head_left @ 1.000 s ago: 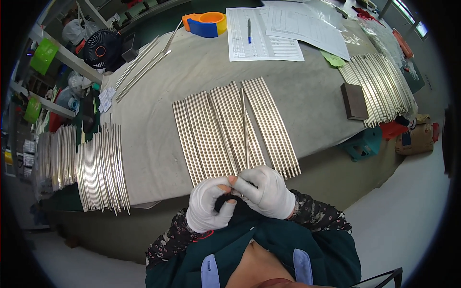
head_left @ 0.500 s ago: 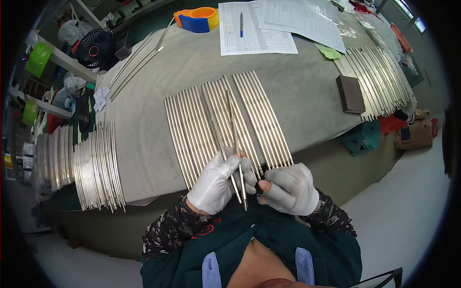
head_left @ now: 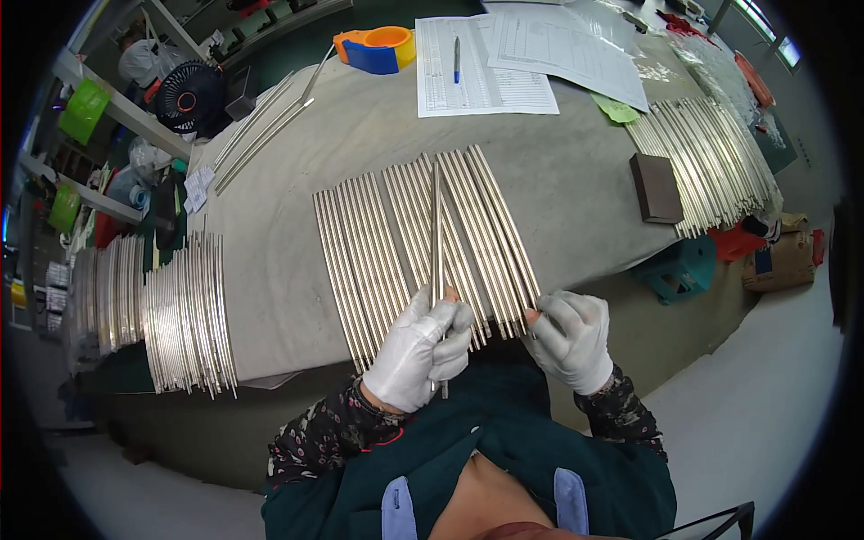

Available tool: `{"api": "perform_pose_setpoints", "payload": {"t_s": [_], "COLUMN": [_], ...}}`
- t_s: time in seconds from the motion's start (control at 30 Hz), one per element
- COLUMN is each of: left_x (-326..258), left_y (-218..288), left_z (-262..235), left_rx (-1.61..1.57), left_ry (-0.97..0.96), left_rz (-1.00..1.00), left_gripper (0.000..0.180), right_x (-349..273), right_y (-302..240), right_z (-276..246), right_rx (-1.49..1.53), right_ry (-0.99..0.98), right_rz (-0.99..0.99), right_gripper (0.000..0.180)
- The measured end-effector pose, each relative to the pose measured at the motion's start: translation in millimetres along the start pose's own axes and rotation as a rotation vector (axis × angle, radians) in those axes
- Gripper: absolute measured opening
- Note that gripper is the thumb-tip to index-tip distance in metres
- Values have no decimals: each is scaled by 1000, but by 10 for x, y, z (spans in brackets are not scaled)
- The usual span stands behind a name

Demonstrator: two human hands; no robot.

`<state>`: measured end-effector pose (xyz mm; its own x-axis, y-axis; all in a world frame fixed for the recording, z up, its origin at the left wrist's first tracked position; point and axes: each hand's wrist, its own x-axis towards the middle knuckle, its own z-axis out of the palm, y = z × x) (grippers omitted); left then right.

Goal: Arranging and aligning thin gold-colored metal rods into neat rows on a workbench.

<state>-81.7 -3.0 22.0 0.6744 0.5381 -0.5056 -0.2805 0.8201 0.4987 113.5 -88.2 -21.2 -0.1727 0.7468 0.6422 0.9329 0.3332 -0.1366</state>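
Observation:
Both hands wear white gloves. My left hand point(head_left: 420, 349) grips one long thin metal rod point(head_left: 436, 229) near its lower end; the rod lies up across a row of similar silvery rods point(head_left: 409, 238) spread side by side on the grey table cover point(head_left: 270, 261). At the row's right edge, my right hand point(head_left: 569, 337) touches the near ends of the outer rods with its fingertips. Whether it holds anything is hidden by the curled fingers.
More rod stacks lie at the left point(head_left: 184, 310) and far right point(head_left: 711, 162). A dark block point(head_left: 656, 187), printed sheets with a pen point(head_left: 481, 63), an orange-and-blue tape dispenser point(head_left: 373, 49) and a black fan point(head_left: 187, 94) sit further back. The table's front edge runs just before my body.
My hands were together at my chest around something dark. They have parted: the left took up one rod and holds it over the row, the right moved out to the row's right edge.

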Motion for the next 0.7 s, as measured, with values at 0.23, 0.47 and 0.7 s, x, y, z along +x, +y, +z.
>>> {"api": "perform_pose_setpoints", "payload": {"t_s": [0.23,0.47,0.7], "left_x": [135,104,-300], "left_y": [-107,-80,315], "left_z": [52,-1,-150], "left_rx": [115,97,94], "left_ry": [50,42,18], "left_rz": [61,75,73], "left_gripper": [16,25,27], "right_x": [197,417,371], "right_y": [-223,-465,-441], "right_z": [-63,78,-17], "right_rx": [191,360,254], "right_ry": [127,6,203], "right_rz": [-69,-321,-214], "right_gripper": [25,16,36]}}
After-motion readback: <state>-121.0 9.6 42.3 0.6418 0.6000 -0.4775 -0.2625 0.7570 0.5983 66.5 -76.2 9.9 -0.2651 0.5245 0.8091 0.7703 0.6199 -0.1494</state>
